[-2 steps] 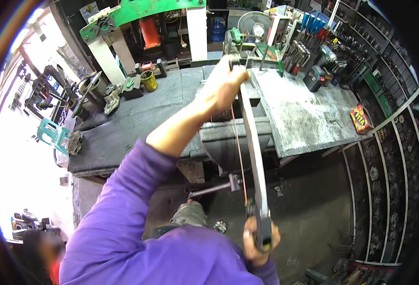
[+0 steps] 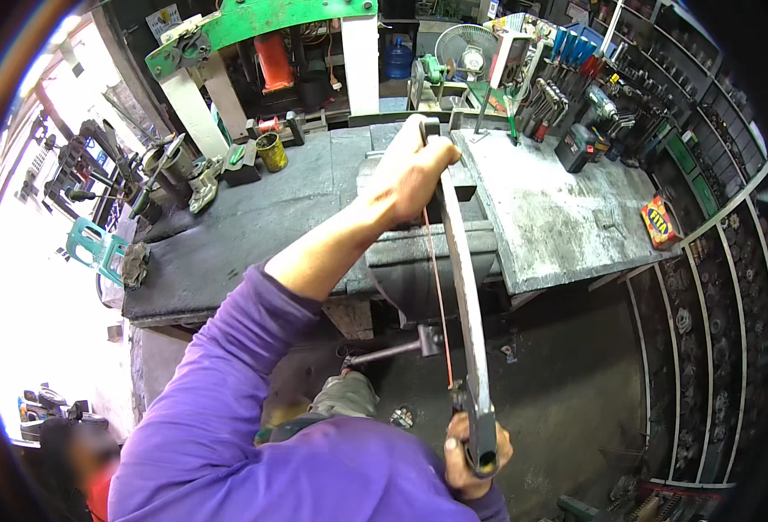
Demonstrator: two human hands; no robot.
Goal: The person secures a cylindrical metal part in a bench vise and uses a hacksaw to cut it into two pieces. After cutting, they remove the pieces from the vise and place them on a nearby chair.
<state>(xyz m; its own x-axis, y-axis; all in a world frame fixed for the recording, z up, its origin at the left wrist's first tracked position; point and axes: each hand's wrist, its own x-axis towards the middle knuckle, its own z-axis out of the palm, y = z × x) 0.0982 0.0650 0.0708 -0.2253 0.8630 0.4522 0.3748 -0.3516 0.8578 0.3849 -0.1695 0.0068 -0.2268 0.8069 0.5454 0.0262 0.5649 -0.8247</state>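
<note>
My left hand [image 2: 414, 178] is closed on the far end of a hacksaw frame [image 2: 459, 278], with my purple-sleeved arm stretched forward. My right hand [image 2: 471, 461] grips the saw's handle near the lower edge. The thin red blade [image 2: 437, 287] runs alongside the pale metal frame, over a large dark bench vise [image 2: 410, 265]. The vise's long handle [image 2: 384, 351] sticks out below it. Whatever the vise holds is hidden behind my left hand and the saw.
The dark metal bench [image 2: 227, 235] carries tools, cans [image 2: 272, 151] and a pale plate [image 2: 575, 235] with a red-yellow box [image 2: 659, 222]. Wrenches, screwdrivers and a fan stand behind. A teal chair [image 2: 97, 252] is at left, shelving at right, and another person [image 2: 97, 487] at lower left.
Both hands and the hacksaw have shifted slightly toward my body, down in the picture. The bench and the things on it stand as before.
</note>
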